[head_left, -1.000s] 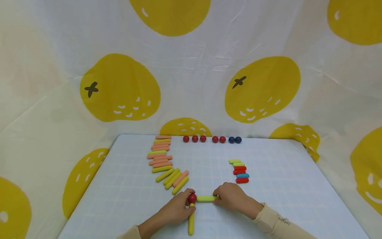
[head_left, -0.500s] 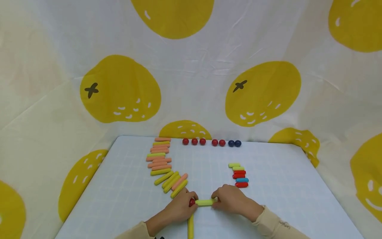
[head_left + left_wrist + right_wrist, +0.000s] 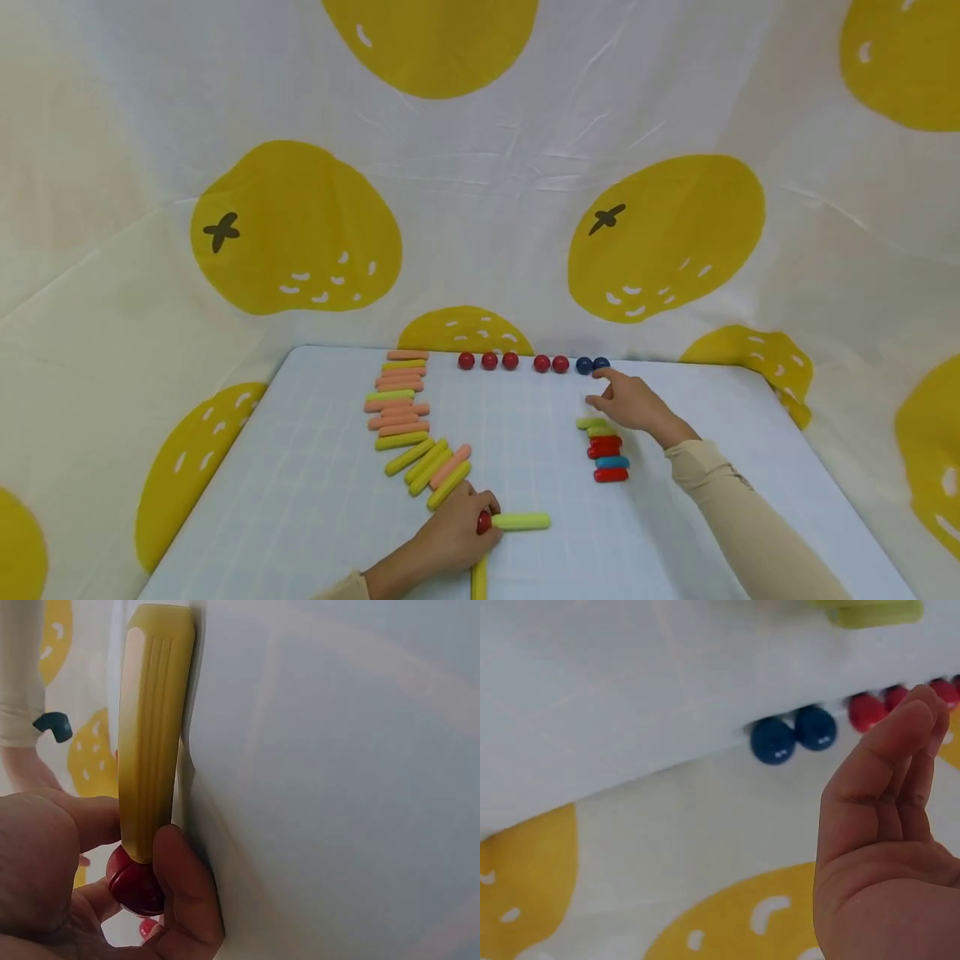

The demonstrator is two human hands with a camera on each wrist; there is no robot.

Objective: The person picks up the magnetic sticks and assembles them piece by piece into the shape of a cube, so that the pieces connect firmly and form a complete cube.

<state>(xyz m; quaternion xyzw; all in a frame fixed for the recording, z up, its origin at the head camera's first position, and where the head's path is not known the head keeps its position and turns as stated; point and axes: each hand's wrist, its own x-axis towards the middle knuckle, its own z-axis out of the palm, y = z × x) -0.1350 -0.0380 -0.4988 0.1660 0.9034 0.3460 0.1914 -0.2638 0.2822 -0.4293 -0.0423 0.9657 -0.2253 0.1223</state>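
My left hand [image 3: 459,533] grips a red ball [image 3: 135,889] low in the middle of the head view. A ribbed dark-yellow rod [image 3: 154,735] meets the ball and points toward my body, with thumb and finger at its joint. Out to the right from the same ball runs a lime-yellow rod [image 3: 522,522]. My right hand [image 3: 633,402] is stretched out over the far right of the table, holding nothing, its index finger overlapping one of two dark blue balls [image 3: 773,741] in the head view. Its fingers are loosely bent in the right wrist view.
Several red balls [image 3: 490,361] line the table's back edge, left of the blue ones. Orange and yellow rods [image 3: 401,439] curve down the left side. Short lime, red and blue rods [image 3: 611,475] lie below my right forearm. A patterned cloth [image 3: 480,208] hangs behind.
My right hand has let go of the lime-yellow rod and moved far forward and right, toward the blue balls. My left hand has closed further over the red ball, hiding more of it.
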